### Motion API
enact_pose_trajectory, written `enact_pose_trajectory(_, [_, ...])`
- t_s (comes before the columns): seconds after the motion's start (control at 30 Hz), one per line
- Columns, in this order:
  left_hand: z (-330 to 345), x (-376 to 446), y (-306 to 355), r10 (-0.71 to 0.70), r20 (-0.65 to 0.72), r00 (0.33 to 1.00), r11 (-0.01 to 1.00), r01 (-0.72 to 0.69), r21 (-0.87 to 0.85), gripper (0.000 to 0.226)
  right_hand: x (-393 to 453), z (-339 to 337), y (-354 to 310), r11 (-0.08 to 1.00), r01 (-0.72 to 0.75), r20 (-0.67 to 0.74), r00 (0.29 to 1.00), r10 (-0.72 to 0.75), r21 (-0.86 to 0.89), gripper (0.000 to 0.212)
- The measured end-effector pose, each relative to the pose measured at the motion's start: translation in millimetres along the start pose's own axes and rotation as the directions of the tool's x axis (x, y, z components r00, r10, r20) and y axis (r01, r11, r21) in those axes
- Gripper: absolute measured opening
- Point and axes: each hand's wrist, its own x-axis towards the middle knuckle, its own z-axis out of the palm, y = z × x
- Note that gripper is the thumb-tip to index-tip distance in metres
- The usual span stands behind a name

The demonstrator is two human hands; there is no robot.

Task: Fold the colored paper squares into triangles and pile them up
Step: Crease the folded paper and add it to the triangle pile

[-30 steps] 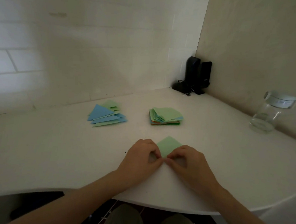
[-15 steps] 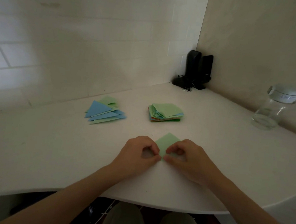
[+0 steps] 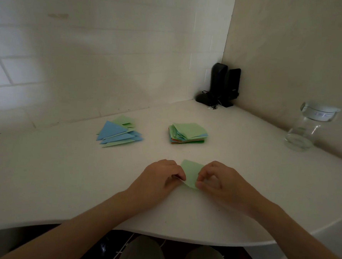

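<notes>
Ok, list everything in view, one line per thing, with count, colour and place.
green paper square: one, light green, near table edge, pinched between both hands
stack of paper squares: one stack, green on top with blue and orange edges, table centre
pile of folded triangles: one pile, blue and green, left of the stack
speakers: two, black, in the back corner
glass jar: one, clear with a whitish lid, at right by the wall
table: one, white
left hand: fingers curled on the square's left side
right hand: fingers pinching its right side
</notes>
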Motion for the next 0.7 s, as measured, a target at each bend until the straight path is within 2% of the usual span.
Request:
enact_pose_trajectory(0.1, [5,3,4,-0.038,-0.034,0.999,0.999,0.038,-0.004,0.009,-9,3,8,0.999,0.026,-0.098,0.995,-0.022,0.034,0.002])
enact_pose_trajectory(0.23, [5,6,7,-0.177,-0.078,0.981,0.983,0.172,-0.070,0.016,-15,9,16,1.000,-0.012,-0.061,0.998,0.010,-0.019,0.014])
enact_pose_trajectory(0.43, [9,11,10,-0.291,-0.076,0.954,0.956,0.288,-0.055,0.019,-6,25,6,0.989,-0.147,-0.261,0.955,0.140,-0.006,0.016])
enact_pose_trajectory(0.53, [13,12,8,-0.324,-0.070,0.944,0.946,0.323,-0.014,0.024,-4,29,5,0.982,-0.184,-0.283,0.944,0.169,-0.029,0.021])
enact_pose_trajectory(0.7, [12,11,5,-0.357,-0.075,0.931,0.933,0.352,-0.078,0.020,-3,27,11,0.979,-0.204,-0.277,0.940,0.202,0.020,0.021])
